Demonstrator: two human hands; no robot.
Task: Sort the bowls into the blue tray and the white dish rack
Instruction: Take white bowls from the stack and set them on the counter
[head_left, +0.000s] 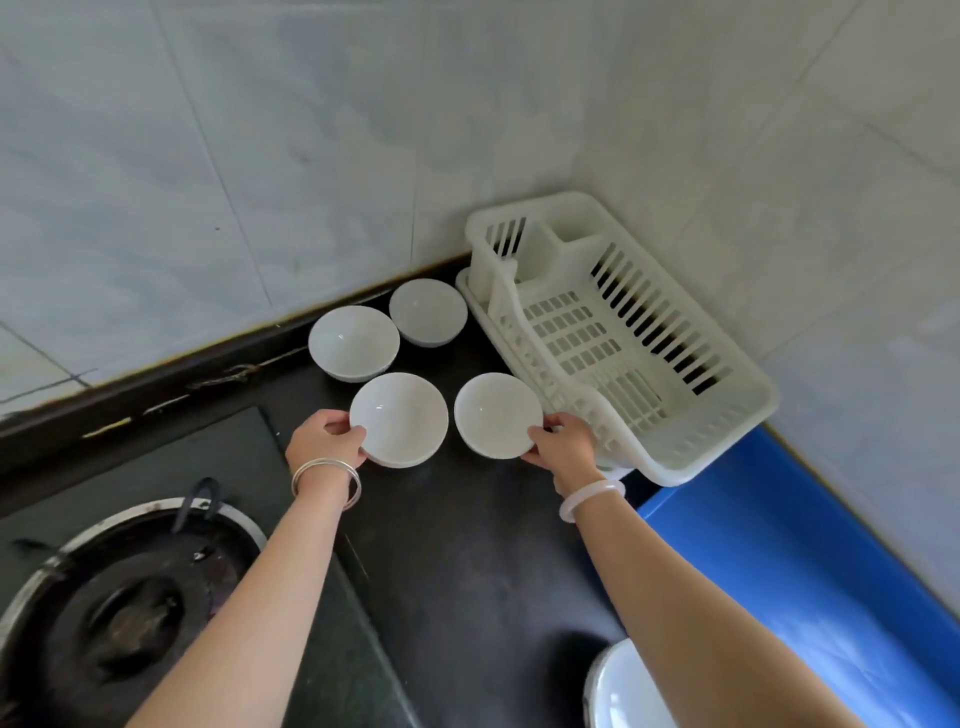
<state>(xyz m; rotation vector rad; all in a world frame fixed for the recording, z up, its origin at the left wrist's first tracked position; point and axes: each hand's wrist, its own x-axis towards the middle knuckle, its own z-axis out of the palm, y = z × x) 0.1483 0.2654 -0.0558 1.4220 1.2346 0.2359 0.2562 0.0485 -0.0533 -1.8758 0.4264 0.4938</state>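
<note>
Dark tabletop (467, 545) below tiled walls carries four white bowls just left of the rack (618, 332), which sits in the corner. Left hand (324, 439) pinches the rim of the near-left bowl (399, 418); right hand (563, 441) grips the rim of the near-right bowl (497, 414), beside the rack. Far bowls (354, 340) stand untouched. Blue tray (810, 566) lies just nearer than the rack

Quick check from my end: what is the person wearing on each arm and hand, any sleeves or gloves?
Both forearms are bare, with no sleeves in view and no gloves. The left hand has thin silver metal bangles stacked at the wrist. The right hand has a single thick, smooth, pale pink-white bangle at the wrist. No rings or watch are visible.
</note>
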